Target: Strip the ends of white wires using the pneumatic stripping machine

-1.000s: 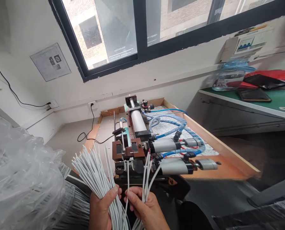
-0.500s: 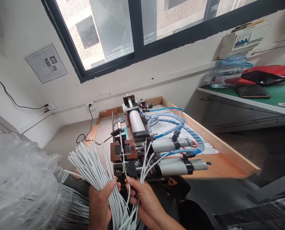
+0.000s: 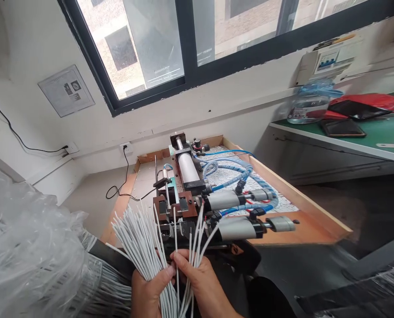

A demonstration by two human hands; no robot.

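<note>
My left hand is closed around a thick bundle of thin white cables, their cut ends fanned upward. Beside it, my right hand pinches a single white cable between thumb and fingertips. A smaller group of cables, some with reddish tips, runs through the same hand. Both hands are close together, just in front of a pneumatic machine with brown jaw blocks. The single cable's upper end overlaps the jaws in view; whether it touches them I cannot tell.
Silver air cylinders and blue hoses fill the right side of a wood-edged bench. Plastic-wrapped cable bundles stand at left. A green table at right carries a plastic jug and a red bag.
Both hands have drawn down and back from the machine, and the single cable has come out of its jaws. The jaw blocks have parted, with the lower cylinder's rear end shifted right.
</note>
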